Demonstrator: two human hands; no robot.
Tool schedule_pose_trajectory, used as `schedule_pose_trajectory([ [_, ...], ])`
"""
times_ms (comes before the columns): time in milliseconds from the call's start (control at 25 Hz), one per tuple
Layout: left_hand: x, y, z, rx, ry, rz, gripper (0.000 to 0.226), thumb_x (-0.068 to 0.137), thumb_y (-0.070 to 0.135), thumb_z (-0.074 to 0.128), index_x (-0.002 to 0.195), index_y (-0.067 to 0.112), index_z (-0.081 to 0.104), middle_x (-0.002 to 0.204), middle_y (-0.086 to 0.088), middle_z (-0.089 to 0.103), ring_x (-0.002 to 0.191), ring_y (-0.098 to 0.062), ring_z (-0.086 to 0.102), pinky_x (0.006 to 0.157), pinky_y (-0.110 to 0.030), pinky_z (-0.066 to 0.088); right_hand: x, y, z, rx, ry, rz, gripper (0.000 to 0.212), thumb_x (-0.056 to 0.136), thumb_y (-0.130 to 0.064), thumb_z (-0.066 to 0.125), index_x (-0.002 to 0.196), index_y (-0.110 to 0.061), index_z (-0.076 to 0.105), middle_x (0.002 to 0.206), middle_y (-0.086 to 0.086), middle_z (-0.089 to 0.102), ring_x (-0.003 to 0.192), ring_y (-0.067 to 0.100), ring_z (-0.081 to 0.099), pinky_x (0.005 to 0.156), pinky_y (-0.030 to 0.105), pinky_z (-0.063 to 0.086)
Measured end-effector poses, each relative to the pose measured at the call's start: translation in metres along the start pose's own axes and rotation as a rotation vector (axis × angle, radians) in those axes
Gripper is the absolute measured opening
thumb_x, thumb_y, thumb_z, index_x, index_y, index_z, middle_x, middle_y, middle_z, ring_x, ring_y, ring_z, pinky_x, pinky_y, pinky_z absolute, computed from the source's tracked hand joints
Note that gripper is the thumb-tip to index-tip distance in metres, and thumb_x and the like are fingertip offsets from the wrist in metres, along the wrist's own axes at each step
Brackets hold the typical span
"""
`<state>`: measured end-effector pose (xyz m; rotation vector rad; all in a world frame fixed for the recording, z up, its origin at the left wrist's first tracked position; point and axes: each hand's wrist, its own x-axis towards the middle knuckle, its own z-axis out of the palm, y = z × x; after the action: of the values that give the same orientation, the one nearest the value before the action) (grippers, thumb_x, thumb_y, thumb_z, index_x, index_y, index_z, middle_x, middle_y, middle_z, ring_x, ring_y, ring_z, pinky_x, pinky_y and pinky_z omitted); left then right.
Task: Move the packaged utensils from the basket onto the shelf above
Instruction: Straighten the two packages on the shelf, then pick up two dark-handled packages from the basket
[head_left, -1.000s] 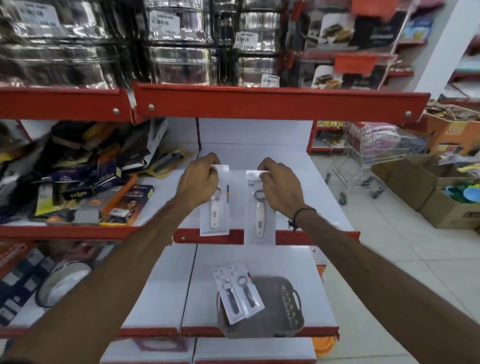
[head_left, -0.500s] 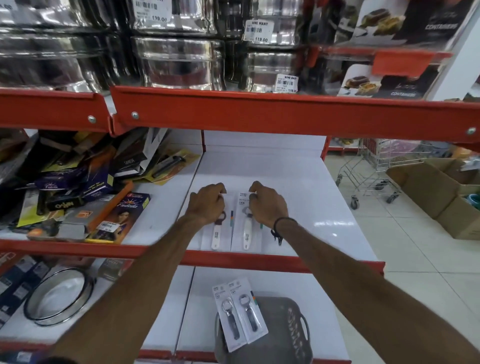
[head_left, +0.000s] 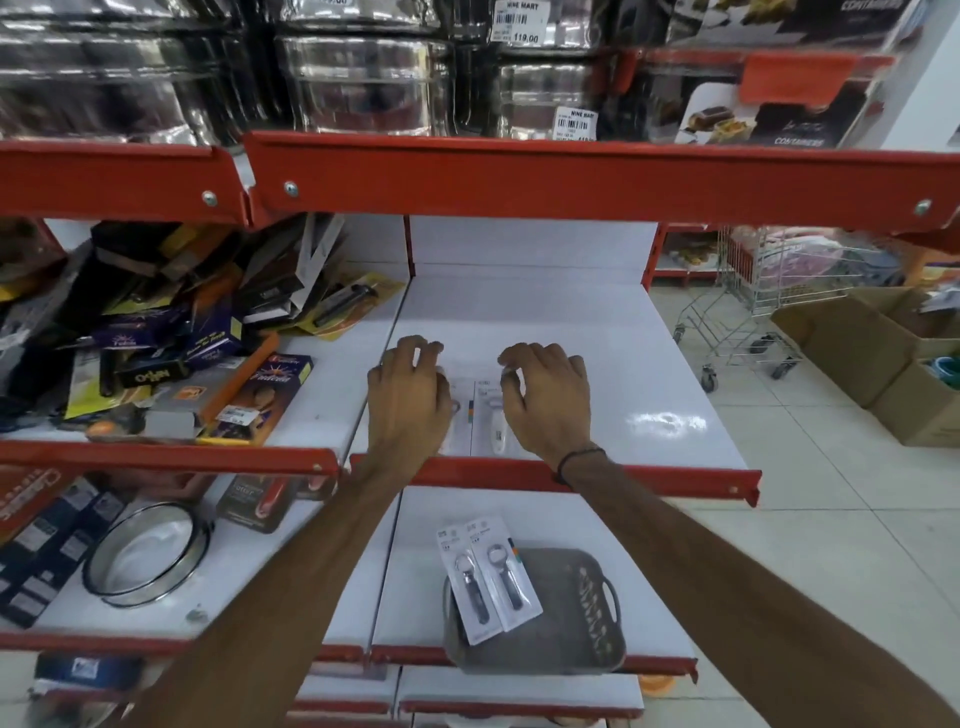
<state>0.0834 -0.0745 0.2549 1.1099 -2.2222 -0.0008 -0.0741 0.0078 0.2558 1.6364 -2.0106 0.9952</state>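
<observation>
Two packaged utensils with white handles lie flat, side by side, near the front of the white shelf. My left hand arches over the left pack and hides most of it. My right hand hovers over the right pack. The fingers of both hands are spread and grip nothing. One shelf lower stands a grey basket. Two packs with dark handles lean on its left rim.
A heap of boxed goods fills the left part of the same shelf. Steel containers stand on the red-edged shelf above. A round sieve lies lower left. A wire trolley and cardboard boxes stand on the floor at right.
Both hands carried the two white-handled packs from upright over the shelf's front edge down flat onto the shelf. The fingers have now come apart above them.
</observation>
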Motion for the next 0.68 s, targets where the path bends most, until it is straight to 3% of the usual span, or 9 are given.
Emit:
schedule_pose_trajectory([
  [120, -0.056, 0.011, -0.004, -0.131, 0.163, 0.129, 0.024, 0.089, 0.009, 0.046, 0.107, 0.010, 0.062, 0.109, -0.010, 0.062, 0.096, -0.025, 0.056, 0.080, -0.037, 0.043, -0.052, -0.007, -0.009, 0.111, 0.179, -0.241, 0.010, 0.085, -0.013, 0.054, 0.084, -0.016, 0.064, 0.081, -0.005, 0.067, 0.073, 0.020, 0.049, 0.067, 0.035, 0.033],
  [200, -0.097, 0.012, 0.007, -0.185, 0.127, 0.226, 0.020, 0.089, 0.006, 0.048, 0.101, 0.007, 0.064, 0.100, -0.010, 0.064, 0.091, -0.023, 0.055, 0.077, -0.032, 0.043, -0.093, -0.002, -0.006, 0.164, 0.136, -0.310, 0.008, 0.083, -0.011, 0.056, 0.081, -0.016, 0.062, 0.079, -0.004, 0.065, 0.070, 0.019, 0.047, 0.066, 0.032, 0.031],
  [320, -0.153, 0.000, 0.037, -0.202, -0.107, 0.309, 0.016, 0.089, 0.005, 0.057, 0.099, 0.005, 0.070, 0.096, -0.011, 0.069, 0.088, -0.025, 0.063, 0.079, -0.033, 0.052, -0.155, 0.016, 0.014, 0.098, -0.196, -0.254, 0.013, 0.085, -0.019, 0.052, 0.092, -0.018, 0.063, 0.086, -0.001, 0.068, 0.074, 0.018, 0.056, 0.068, 0.032, 0.045],
  [400, -0.176, -0.009, 0.060, -0.170, -0.315, 0.241, 0.016, 0.090, 0.007, 0.062, 0.103, 0.006, 0.071, 0.103, -0.012, 0.071, 0.092, -0.028, 0.068, 0.083, -0.035, 0.056, -0.178, 0.031, 0.033, -0.036, -0.535, -0.080, 0.029, 0.087, -0.025, 0.048, 0.112, -0.019, 0.063, 0.105, 0.002, 0.071, 0.093, 0.021, 0.063, 0.082, 0.037, 0.053],
  [480, -0.184, -0.015, 0.083, -0.104, -0.464, 0.105, 0.024, 0.092, 0.013, 0.063, 0.114, 0.009, 0.069, 0.119, -0.011, 0.070, 0.105, -0.028, 0.067, 0.092, -0.035, 0.054, -0.185, 0.045, 0.052, -0.122, -0.779, 0.038, 0.046, 0.087, -0.026, 0.050, 0.132, -0.020, 0.055, 0.127, 0.005, 0.065, 0.114, 0.026, 0.059, 0.097, 0.040, 0.049],
  [680, -0.166, -0.031, 0.135, 0.140, -0.676, -0.072, 0.058, 0.096, 0.024, 0.057, 0.149, 0.012, 0.037, 0.155, -0.011, 0.042, 0.141, -0.030, 0.040, 0.116, -0.047, 0.034, -0.170, 0.061, 0.110, -0.151, -0.930, 0.036, 0.067, 0.089, -0.033, 0.052, 0.150, -0.017, 0.030, 0.153, 0.007, 0.043, 0.142, 0.029, 0.037, 0.117, 0.049, 0.028],
])
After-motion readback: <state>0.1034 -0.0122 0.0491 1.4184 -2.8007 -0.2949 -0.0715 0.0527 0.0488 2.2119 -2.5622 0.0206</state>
